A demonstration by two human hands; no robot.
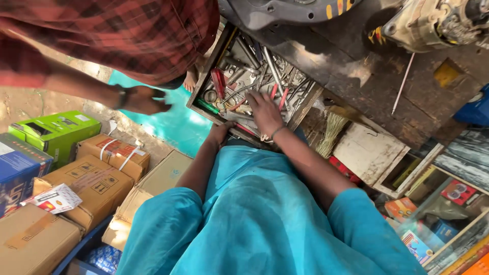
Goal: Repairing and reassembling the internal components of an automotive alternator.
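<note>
Head view: left hand (220,133) half hidden at tool drawer (300,109) edge, grip unclear; right hand (265,113) flat, open, on tools (265,76).

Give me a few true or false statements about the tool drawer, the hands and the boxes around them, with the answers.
1. The right hand rests among metal tools in the open wooden drawer. True.
2. The left hand grips a hammer. False: it is at the drawer's near edge, holding no hammer.
3. A red-handled screwdriver lies in the drawer. True.
4. The cardboard boxes are stacked inside the drawer. False: they sit outside it, beside a green box.
</note>
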